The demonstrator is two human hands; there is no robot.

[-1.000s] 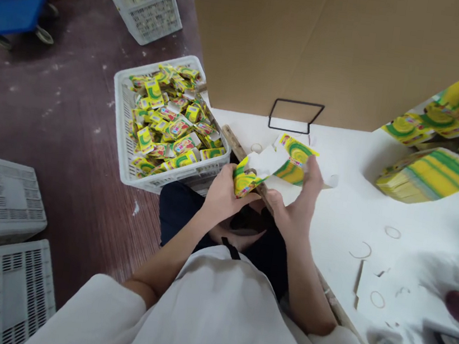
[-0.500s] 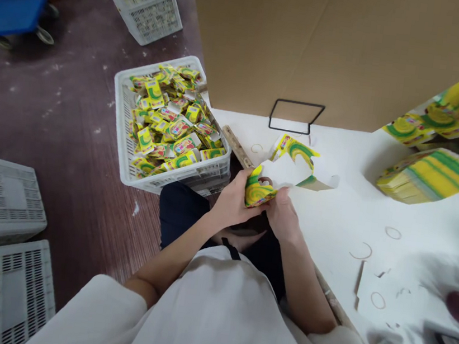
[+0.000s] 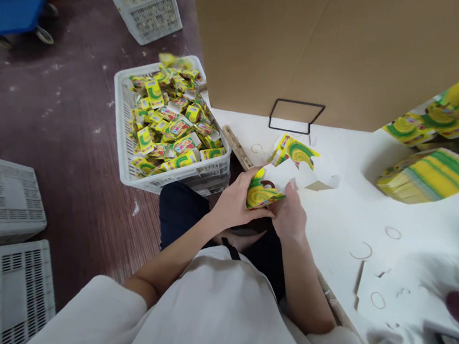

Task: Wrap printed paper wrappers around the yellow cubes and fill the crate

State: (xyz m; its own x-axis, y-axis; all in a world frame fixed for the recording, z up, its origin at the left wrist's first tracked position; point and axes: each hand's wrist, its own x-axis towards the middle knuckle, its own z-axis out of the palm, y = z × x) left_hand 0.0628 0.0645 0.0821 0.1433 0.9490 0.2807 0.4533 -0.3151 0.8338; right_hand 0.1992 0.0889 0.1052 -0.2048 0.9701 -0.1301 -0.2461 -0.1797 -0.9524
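My left hand (image 3: 234, 202) has its fingers wrapped round a small yellow-and-green printed carton (image 3: 263, 196), which is partly folded, with a brown round shape showing at its opening. At its right side, my right hand (image 3: 291, 217) pinches the carton's edge between thumb and fingers; the fingertips underneath are hidden. Just beyond the hands, another flat printed carton piece (image 3: 295, 149) lies on the white table (image 3: 332, 225), beside bare white card. To the left stands a white plastic crate (image 3: 119, 118) heaped with small yellow cartons (image 3: 176, 128).
A large brown cardboard sheet (image 3: 297, 45) rises behind a black wire stand (image 3: 294, 131). Stacked flat cartons (image 3: 432, 173) lie at the right. Rubber bands (image 3: 393, 233) are scattered on the table. More crates (image 3: 2, 193) and a blue trolley (image 3: 14, 11) stand on the floor.
Both hands have shifted slightly right with the carton, which is turned a little. My right thumb has moved up along its edge. A blurred yellow shape now appears over the crate's far end.
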